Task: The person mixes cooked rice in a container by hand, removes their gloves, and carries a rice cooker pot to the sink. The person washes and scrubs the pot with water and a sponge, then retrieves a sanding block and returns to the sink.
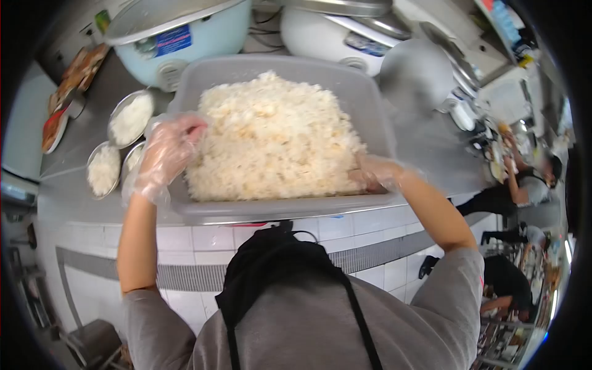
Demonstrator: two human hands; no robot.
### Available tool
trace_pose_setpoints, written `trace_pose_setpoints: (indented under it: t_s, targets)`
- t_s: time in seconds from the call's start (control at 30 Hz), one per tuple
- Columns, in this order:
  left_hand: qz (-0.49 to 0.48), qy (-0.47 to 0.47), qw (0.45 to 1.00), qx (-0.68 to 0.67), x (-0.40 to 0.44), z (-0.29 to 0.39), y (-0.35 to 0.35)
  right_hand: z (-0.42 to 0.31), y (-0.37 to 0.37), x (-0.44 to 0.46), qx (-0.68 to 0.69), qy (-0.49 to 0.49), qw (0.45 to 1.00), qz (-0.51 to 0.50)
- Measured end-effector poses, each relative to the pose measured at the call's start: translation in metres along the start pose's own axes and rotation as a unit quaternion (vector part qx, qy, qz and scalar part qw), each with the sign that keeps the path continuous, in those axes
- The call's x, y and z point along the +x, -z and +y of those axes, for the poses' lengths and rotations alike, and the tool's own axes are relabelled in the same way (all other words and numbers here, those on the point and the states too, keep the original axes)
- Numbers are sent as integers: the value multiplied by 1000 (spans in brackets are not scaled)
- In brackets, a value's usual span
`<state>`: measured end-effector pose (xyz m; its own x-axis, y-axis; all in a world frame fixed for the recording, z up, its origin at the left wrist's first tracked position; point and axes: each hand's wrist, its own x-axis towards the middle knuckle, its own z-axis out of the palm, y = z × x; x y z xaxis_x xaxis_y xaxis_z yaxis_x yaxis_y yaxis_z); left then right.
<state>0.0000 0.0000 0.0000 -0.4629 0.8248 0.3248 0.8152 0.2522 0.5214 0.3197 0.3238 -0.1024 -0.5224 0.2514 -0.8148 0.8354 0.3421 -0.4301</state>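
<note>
A large grey plastic tub (327, 69) holds a wide heap of cooked rice (271, 135), with browner bits in places. My left hand (169, 148), in a clear plastic glove, is above the tub's left edge with its fingers curled; whatever they may hold is hidden. My right hand (377, 172), also gloved, is at the rice's right front corner. Its fingertips are partly hidden in the rice and blurred. Near my left hand stand metal bowls of white rice, one bowl (131, 118) behind and another bowl (103, 170) to the left. A third is partly covered by the hand.
Behind the tub stand a pale blue rice cooker (209, 40) and a white rice cooker (314, 37). A blurred round grey object (416, 74) is at the right rear. A red-and-white utensil (55, 129) lies far left. Other people (530, 188) work at the right.
</note>
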Motion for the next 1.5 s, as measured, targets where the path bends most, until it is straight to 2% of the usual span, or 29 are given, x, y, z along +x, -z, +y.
trace_pose_setpoints:
  t_s: [0.07,0.1,0.13,0.2,0.23,0.33,0.4,0.43,0.5,0.53,0.63,0.73,0.77,0.83,0.87,0.93,1.0,1.07,1.1,1.13,1.17,1.23,1.33,1.43,1.5]
  targets:
    - [100,87,990,-51,-39,6,31,13,-44,29,69,95,975,186]
    - [144,143,974,-100,-68,-8,-4,-12,-26,-28,122,34,979,158]
    - [177,166,966,-85,-92,-19,2,-60,-29,-64,223,20,967,119]
    - [216,96,971,-46,-146,-47,1,-70,-36,-50,267,-5,959,97]
    - [153,73,985,-19,-164,-48,-5,-70,-35,-49,282,-27,954,95]
    - [-2,3,999,47,-198,-58,-44,-85,-49,-44,268,93,955,88]
    - [35,-39,997,54,-186,-53,-81,-111,-60,-51,207,138,961,119]
    - [-21,-34,997,67,-185,-53,-94,-122,-66,-55,176,157,962,138]
    - [-138,-32,986,92,-182,-54,-112,-128,-79,-45,23,204,952,227]
    - [-163,-61,978,117,-176,-56,-119,-133,-84,-42,-55,222,935,271]
    - [-127,-79,977,155,-175,-50,-110,-169,-94,-51,4,216,943,253]
    - [-70,-41,997,7,-183,-54,-106,-202,-91,-42,145,260,923,244]
    - [-44,-36,997,-48,-190,-62,-108,-209,-86,-39,261,301,898,187]
    - [-60,-10,996,-64,-196,-67,-108,-223,-70,-31,470,377,796,60]
    - [-59,5,996,-64,-199,-67,-108,-232,-58,-20,432,371,819,74]
    - [-57,-72,994,53,-188,-59,-96,-245,-41,8,353,356,859,105]
    - [28,2,995,-100,-218,-87,-105,-257,-46,33,186,396,872,219]
    - [98,-18,993,-68,-210,-88,-92,-281,-65,15,24,361,879,312]
    - [132,-73,988,42,-195,-63,-63,-291,-83,-9,-54,309,885,344]
    - [164,-124,967,148,-184,-41,-41,-286,-96,-9,-135,351,867,326]
    - [183,-112,965,153,-171,-28,-28,-279,-106,-7,-215,387,843,304]
    - [218,-87,958,164,-137,-11,-8,-276,-114,-42,-364,364,835,195]
    - [119,43,992,18,-80,8,-2,-239,-124,-15,-417,401,792,194]
    - [-74,133,988,-23,-51,-10,-20,-185,-97,-33,-363,405,788,289]
    - [-138,58,986,78,-36,-10,-35,-155,-71,-24,-342,335,819,318]
